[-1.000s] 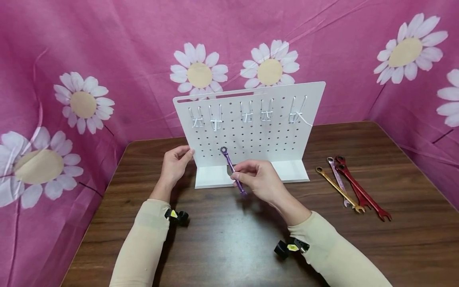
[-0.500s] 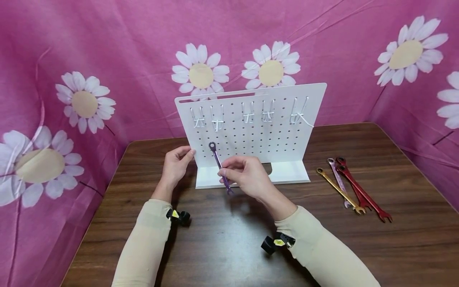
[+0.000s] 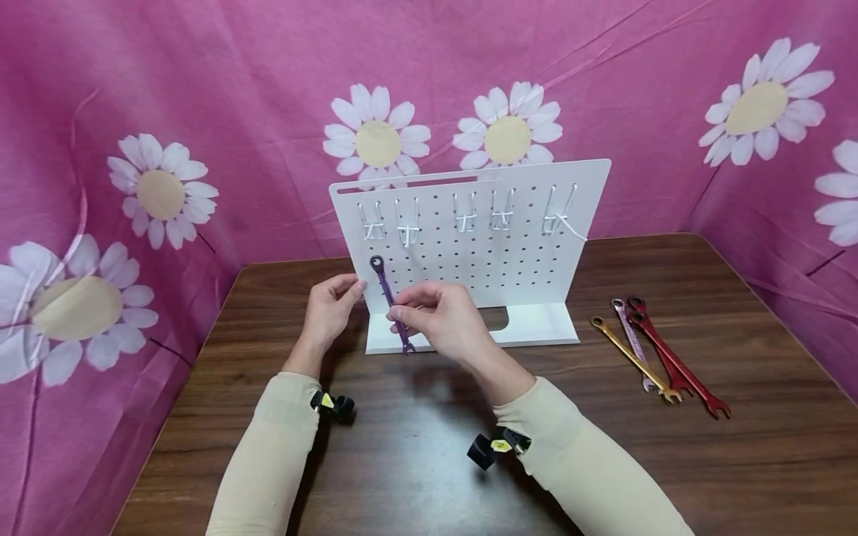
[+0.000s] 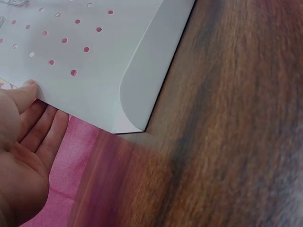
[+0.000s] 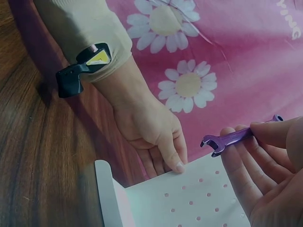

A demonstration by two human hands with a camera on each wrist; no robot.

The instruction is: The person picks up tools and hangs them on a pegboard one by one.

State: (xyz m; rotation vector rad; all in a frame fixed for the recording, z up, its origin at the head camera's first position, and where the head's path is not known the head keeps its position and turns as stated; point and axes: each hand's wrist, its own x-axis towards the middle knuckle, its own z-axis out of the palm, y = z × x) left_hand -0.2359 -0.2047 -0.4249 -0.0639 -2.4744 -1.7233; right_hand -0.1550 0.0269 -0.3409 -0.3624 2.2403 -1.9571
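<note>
My right hand pinches a purple combination wrench near its middle. The ring end points up and the open-ended jaw points down, in front of the left part of a white pegboard. In the right wrist view the open end of the wrench sticks out past the fingertips. My left hand holds the pegboard's left edge, thumb on the front face and fingers behind, as the left wrist view shows the hand at that edge. Several white wire hooks line the upper part of the board.
To the right on the wooden table lie a gold wrench, a pale purple wrench and two red wrenches, partly overlapping. A pink flowered cloth hangs behind and at the sides. The pegboard's base rests on the table.
My right hand has carried the purple wrench left and slightly up, toward the pegboard's left side. My left hand has stayed at the board's edge.
</note>
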